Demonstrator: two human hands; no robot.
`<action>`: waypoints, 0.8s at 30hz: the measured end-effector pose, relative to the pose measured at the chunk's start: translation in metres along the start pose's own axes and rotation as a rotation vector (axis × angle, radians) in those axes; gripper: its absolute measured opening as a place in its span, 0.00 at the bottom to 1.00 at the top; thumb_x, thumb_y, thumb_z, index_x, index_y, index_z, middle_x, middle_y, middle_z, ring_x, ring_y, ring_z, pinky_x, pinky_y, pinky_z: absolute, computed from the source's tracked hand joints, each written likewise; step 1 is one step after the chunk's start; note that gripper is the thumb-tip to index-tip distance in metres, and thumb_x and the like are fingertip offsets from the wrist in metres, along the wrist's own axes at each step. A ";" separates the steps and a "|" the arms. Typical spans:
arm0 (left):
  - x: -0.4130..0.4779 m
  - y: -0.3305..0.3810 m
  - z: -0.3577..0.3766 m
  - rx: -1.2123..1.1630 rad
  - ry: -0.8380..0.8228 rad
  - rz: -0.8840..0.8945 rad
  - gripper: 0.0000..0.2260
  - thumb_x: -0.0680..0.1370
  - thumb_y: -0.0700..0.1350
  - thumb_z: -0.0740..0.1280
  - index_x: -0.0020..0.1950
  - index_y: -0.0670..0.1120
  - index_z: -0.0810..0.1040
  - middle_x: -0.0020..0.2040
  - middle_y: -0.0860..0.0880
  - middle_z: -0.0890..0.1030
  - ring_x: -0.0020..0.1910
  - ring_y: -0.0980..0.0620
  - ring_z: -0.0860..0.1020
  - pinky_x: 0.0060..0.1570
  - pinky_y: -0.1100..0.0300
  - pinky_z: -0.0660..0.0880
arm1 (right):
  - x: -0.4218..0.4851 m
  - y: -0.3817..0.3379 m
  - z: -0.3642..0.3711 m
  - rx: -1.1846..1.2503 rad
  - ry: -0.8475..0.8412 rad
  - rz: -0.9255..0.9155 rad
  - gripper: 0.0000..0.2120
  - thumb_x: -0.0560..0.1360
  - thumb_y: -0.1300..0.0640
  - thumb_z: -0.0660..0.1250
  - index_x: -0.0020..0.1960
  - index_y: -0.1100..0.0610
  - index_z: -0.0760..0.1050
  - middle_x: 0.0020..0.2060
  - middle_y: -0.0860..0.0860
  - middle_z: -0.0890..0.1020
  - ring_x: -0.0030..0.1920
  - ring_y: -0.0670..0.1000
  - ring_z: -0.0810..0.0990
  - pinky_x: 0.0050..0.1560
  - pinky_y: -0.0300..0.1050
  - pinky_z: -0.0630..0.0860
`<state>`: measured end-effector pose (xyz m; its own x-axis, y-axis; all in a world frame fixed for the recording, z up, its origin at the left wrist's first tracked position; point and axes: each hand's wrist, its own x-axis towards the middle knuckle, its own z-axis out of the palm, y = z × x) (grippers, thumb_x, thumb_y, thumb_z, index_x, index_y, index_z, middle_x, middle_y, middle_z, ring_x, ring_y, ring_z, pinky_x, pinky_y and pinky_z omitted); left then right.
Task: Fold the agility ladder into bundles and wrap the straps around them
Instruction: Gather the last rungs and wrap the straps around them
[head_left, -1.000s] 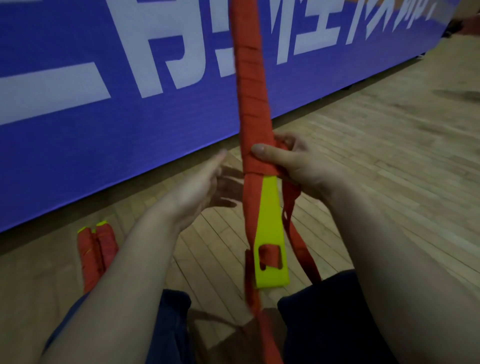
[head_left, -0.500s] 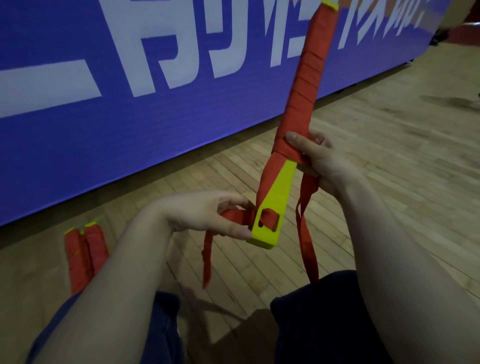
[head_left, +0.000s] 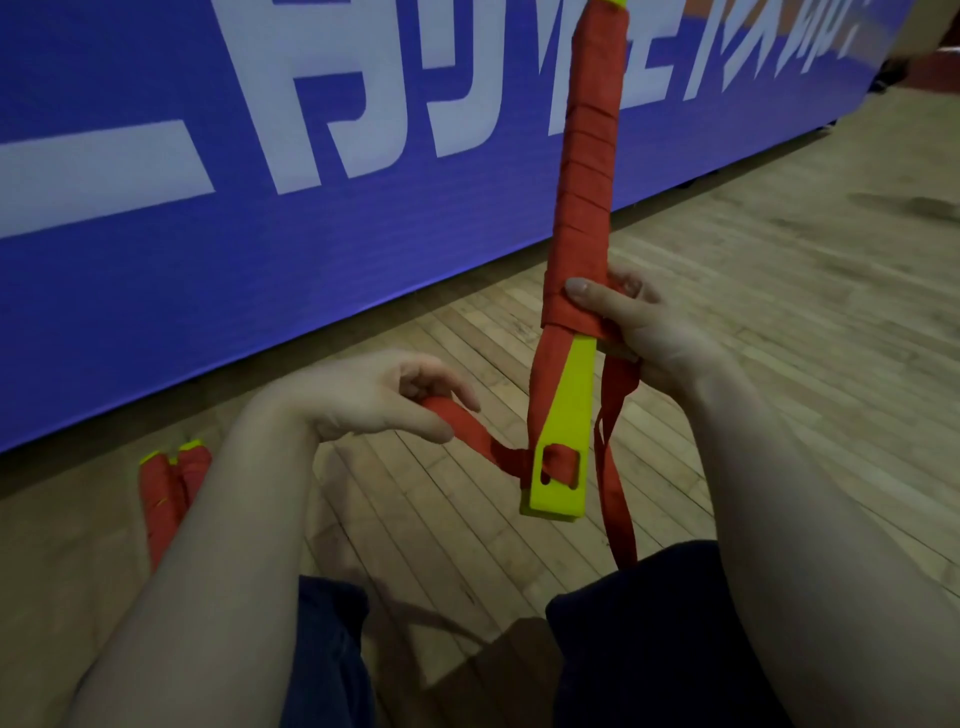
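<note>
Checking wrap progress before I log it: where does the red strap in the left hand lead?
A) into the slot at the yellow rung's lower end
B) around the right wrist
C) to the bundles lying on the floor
A: the red strap pinched by the left hand runs into the slot of the yellow rung, whose bundle the right hand grips.
</note>
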<state>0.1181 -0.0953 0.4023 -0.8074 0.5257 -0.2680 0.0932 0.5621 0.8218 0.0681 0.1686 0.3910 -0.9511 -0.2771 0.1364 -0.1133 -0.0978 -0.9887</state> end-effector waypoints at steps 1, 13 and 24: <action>-0.001 -0.001 -0.002 -0.002 0.015 -0.012 0.14 0.71 0.38 0.75 0.55 0.49 0.83 0.53 0.43 0.83 0.52 0.47 0.81 0.53 0.57 0.78 | -0.001 0.000 0.001 0.000 -0.010 -0.002 0.17 0.61 0.42 0.80 0.44 0.50 0.83 0.35 0.55 0.74 0.33 0.51 0.68 0.30 0.44 0.59; -0.001 -0.014 -0.021 0.021 0.239 -0.166 0.05 0.75 0.40 0.72 0.46 0.49 0.85 0.40 0.50 0.85 0.34 0.60 0.78 0.39 0.63 0.72 | -0.009 -0.006 -0.007 0.027 -0.016 0.009 0.08 0.78 0.66 0.64 0.57 0.63 0.73 0.30 0.45 0.81 0.26 0.40 0.78 0.25 0.29 0.71; 0.015 0.019 0.011 -0.581 0.549 0.259 0.05 0.66 0.44 0.73 0.39 0.44 0.82 0.33 0.48 0.83 0.30 0.56 0.75 0.33 0.66 0.72 | -0.004 -0.002 0.008 0.048 -0.028 0.065 0.11 0.76 0.66 0.67 0.58 0.62 0.75 0.39 0.49 0.84 0.37 0.44 0.83 0.37 0.35 0.78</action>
<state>0.1145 -0.0698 0.4089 -0.9846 0.1234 0.1241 0.1211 -0.0312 0.9921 0.0746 0.1628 0.3929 -0.9474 -0.3112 0.0748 -0.0375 -0.1241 -0.9916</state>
